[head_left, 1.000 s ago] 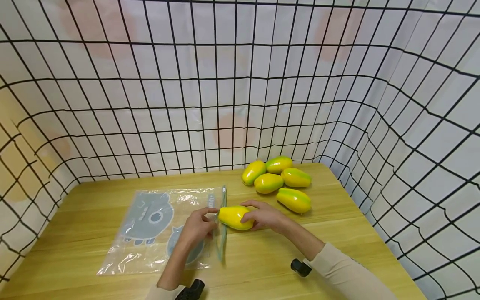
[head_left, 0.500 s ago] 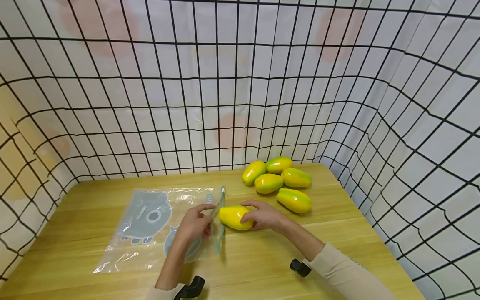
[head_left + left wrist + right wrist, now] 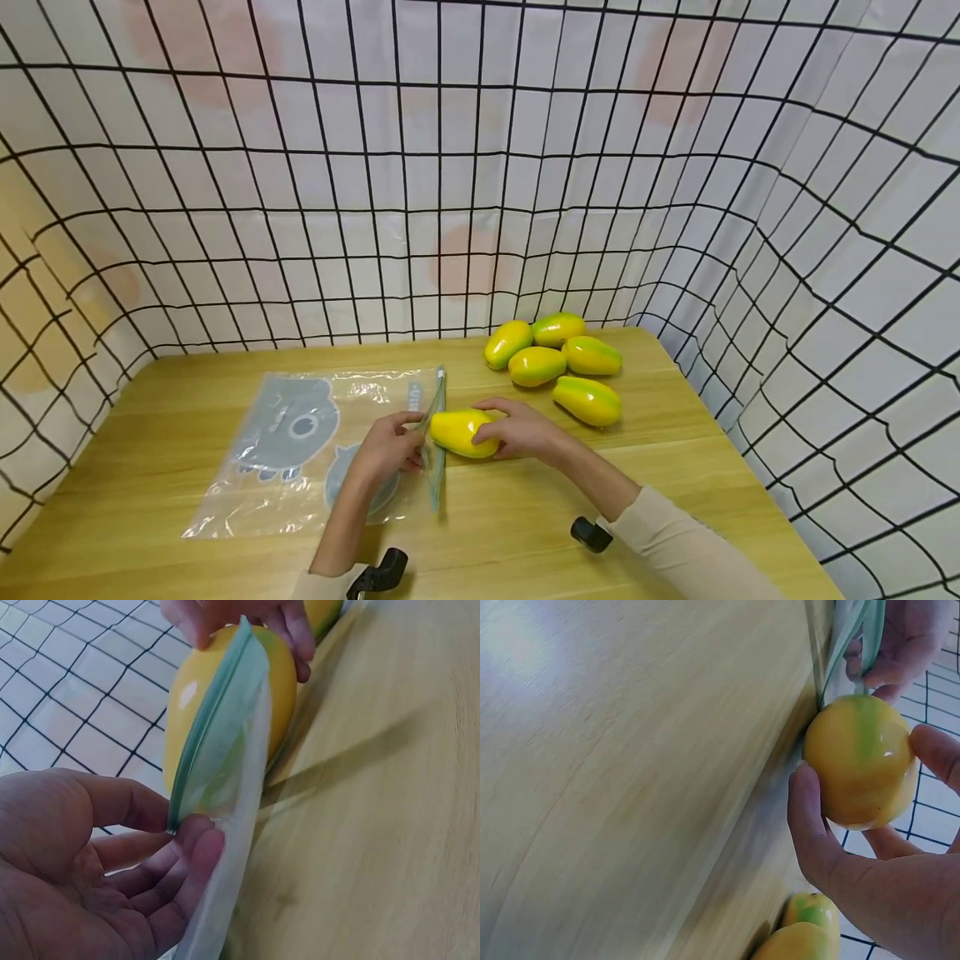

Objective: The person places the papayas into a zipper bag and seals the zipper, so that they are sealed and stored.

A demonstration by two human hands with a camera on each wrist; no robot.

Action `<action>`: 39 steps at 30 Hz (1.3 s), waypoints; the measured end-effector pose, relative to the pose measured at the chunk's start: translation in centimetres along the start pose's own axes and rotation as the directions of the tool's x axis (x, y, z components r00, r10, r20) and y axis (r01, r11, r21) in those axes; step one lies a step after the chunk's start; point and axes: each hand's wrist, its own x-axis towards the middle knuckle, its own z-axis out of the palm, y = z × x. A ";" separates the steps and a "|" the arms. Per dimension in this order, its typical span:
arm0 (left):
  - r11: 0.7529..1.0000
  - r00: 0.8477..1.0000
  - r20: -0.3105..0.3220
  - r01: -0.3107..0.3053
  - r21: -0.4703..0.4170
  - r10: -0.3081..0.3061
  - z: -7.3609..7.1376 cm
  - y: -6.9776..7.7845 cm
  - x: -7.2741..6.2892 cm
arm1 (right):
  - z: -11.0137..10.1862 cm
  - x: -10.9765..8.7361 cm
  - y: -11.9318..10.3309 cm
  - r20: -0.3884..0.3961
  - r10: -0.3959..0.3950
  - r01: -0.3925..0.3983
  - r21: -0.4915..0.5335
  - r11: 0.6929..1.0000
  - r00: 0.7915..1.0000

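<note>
1. While the left hand [image 3: 390, 450] pinches the raised, pale-green edge strip [image 3: 199, 750] of a clear plastic bag with grey-blue cartoon prints [image 3: 300, 442], the right hand [image 3: 517, 429] holds a glossy, yellow oval fruit with a green streak [image 3: 453, 431] at its mouth.
2. The fruit's narrower end points toward the left hand — whether any part is inside the film, or touches the light wooden counter [image 3: 525, 517], I cannot tell.
3. Right grip: thumb and fingers curled round the fruit's wider end. Left grip: fingertips together on the strip.
4. The step in hand, I judge, is lining fruit up with opening.
5. The next move seems to call for a leftward push with the film held apart — a sagging edge could snag.
6. Five similar glossy yellow-and-green fruits [image 3: 537, 367] lie grouped farther back, right of the bag.
</note>
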 end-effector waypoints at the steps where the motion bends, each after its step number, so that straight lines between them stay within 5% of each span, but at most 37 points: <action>1: 1.000 1.000 -0.002 0.001 0.000 -0.001 0.0 0.0 0.0 | 0.1 0.0 0.0 0.005 -0.007 0.007 -0.004 1.000 1.000; 12: 0.999 0.998 -0.050 -0.026 -0.046 0.023 -0.2 1.2 -0.3 | 0.4 0.4 -0.7 -0.035 -0.016 0.016 -0.006 1.000 0.999; 21: 0.995 0.995 -0.097 -0.039 -0.087 0.031 -0.6 2.0 -0.7 | 0.8 1.4 -1.0 -0.119 0.013 0.004 0.143 0.990 0.993; 28: 0.993 0.995 -0.101 -0.032 -0.112 0.020 -0.9 2.4 -0.9 | 1.1 2.2 -1.2 -0.095 -0.003 0.023 0.211 0.977 0.995; 39: 0.985 0.994 -0.105 -0.051 -0.166 0.034 -0.7 2.6 -1.1 | 1.9 2.9 -1.1 -0.045 -0.055 0.062 0.177 0.982 0.997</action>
